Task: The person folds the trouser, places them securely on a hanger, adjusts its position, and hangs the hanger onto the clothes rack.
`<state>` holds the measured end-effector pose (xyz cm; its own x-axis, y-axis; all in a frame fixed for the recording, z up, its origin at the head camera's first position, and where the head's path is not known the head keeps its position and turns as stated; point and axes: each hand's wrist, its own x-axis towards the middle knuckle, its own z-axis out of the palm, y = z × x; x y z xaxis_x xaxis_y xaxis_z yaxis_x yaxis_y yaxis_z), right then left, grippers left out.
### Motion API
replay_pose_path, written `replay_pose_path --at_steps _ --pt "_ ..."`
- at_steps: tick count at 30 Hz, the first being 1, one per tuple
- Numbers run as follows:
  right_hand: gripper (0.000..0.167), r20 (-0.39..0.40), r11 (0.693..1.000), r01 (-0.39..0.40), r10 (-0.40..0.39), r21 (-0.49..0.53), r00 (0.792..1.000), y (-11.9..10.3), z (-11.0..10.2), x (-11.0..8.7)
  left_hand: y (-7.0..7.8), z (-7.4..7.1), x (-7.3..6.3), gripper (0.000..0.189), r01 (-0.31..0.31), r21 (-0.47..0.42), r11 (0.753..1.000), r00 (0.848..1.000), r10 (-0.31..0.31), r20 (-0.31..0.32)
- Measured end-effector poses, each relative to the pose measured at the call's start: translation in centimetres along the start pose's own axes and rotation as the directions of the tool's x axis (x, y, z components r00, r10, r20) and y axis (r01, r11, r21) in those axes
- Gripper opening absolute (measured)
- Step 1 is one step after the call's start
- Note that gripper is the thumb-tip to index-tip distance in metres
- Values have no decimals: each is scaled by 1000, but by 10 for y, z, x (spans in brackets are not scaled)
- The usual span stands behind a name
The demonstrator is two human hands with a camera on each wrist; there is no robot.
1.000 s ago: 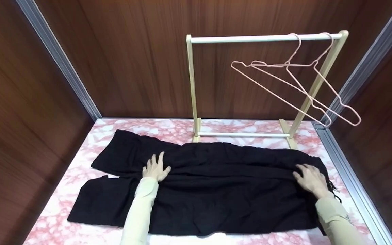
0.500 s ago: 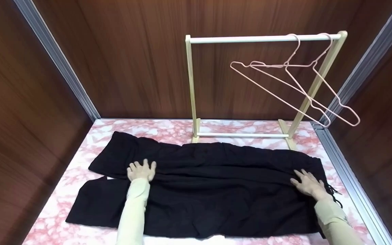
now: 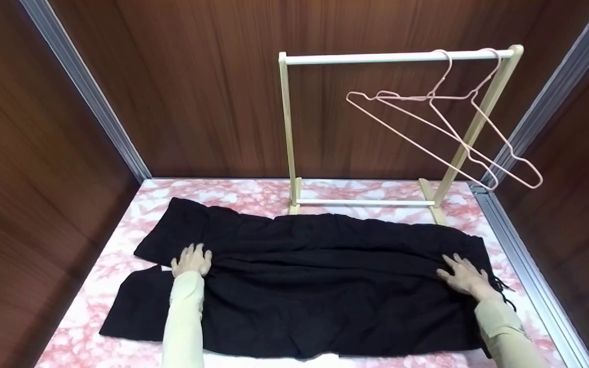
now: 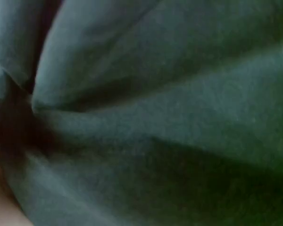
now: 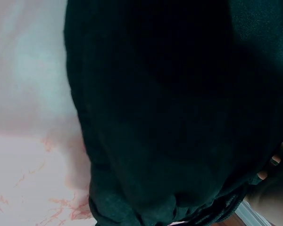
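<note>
Black trousers (image 3: 325, 296) lie spread sideways, legs to the left and the drawstring waist to the right. My left hand (image 3: 192, 260) rests with its fingers extended on the cloth close to where the two legs part. Near the waistband, my right hand (image 3: 464, 277) lies on the fabric with fingers spread. Dark folds of the trousers (image 4: 179, 122) fill the left wrist view, and a bit of the hand shows at its lower left edge. In the right wrist view the gathered waist of the trousers (image 5: 146, 188) shows beside the hand.
Behind the trousers stands a small clothes rack (image 3: 376, 59) with a white rail. Two pink hangers (image 3: 437, 97) hang at its right end. The table (image 3: 85, 317) has a pink marbled top, with brown wood panels (image 3: 212, 102) around it.
My left hand has slid leftward along the trousers, toward the legs. My right hand has shifted slightly toward me and stays near the waist.
</note>
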<state>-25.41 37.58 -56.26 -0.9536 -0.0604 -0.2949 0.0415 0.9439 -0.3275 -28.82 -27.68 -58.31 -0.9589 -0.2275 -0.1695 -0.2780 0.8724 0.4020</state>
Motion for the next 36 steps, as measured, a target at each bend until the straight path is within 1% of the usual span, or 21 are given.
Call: replay_pose_path --at_steps 1,3,6,10,13,15,17,19,20,21,22,24,26,27,28,29,31,33,34,35,36 --pt "69 0 1000 0 0 2 1000 0 0 0 1 -1 0 58 11 8 1000 1000 -11 27" --pt "69 2 1000 1 -1 3 1000 1 -1 0 3 -1 0 63 45 23 999 998 -46 43" --pt "70 8 1000 -1 1 6 1000 1 -1 -1 6 1 1 71 131 33 991 991 -131 8" --pt "71 13 1000 -5 5 9 1000 0 -1 -1 12 1 1 77 240 27 970 970 -239 -50" --pt "71 12 1000 -3 3 8 1000 -1 0 -1 19 1 0 80 273 15 962 960 -272 -70" --pt "71 9 1000 -2 2 4 1000 -1 0 -1 24 3 -1 80 267 11 964 961 -265 -85" --pt "70 6 1000 -2 2 0 1000 -1 1 -2 26 5 -1 78 218 28 976 970 -213 -118" --pt "70 3 1000 -2 2 2 1000 -1 1 -2 27 8 0 72 112 58 992 979 -101 -178" --pt "71 1 1000 -4 4 7 1000 0 1 -2 28 10 1 68 41 74 996 976 -24 -215" --pt "71 0 1000 -6 6 15 1000 0 1 -2 29 12 2 64 -36 97 995 965 60 -256" --pt "72 -3 1000 -8 8 22 1000 0 1 -2 30 13 2 58 -109 117 987 944 140 -298" --pt "72 -15 999 -9 10 31 1000 0 1 -2 33 16 2 47 -229 163 960 888 274 -369" --pt "72 -45 1000 -5 7 31 999 -1 2 -3 37 19 -1 39 -295 195 935 843 351 -407" --pt "71 -72 1000 0 1 23 997 -2 2 -4 39 20 -3 38 -307 203 930 834 366 -412" --pt "69 -106 1000 8 -7 7 994 -4 3 -5 42 22 -6 38 -306 209 929 838 367 -404" --pt "67 -144 1000 17 -17 -7 989 -6 4 -7 44 23 -9 40 -299 217 929 848 363 -385" --pt "63 -220 998 38 -46 -41 975 -12 6 -10 49 24 -16 49 -272 212 939 894 328 -304" --pt "63 -266 995 59 -77 -76 961 -20 8 -14 53 24 -24 63 -241 188 952 944 275 -182" --pt "65 -269 994 71 -92 -87 959 -24 8 -16 55 24 -27 72 -229 171 958 962 250 -113" --pt "69 -260 991 87 -110 -99 959 -29 9 -18 57 23 -31 80 -221 151 964 972 230 -43" --pt "74 -233 989 103 -125 -103 964 -33 10 -20 58 23 -35 88 -213 129 969 977 210 31"
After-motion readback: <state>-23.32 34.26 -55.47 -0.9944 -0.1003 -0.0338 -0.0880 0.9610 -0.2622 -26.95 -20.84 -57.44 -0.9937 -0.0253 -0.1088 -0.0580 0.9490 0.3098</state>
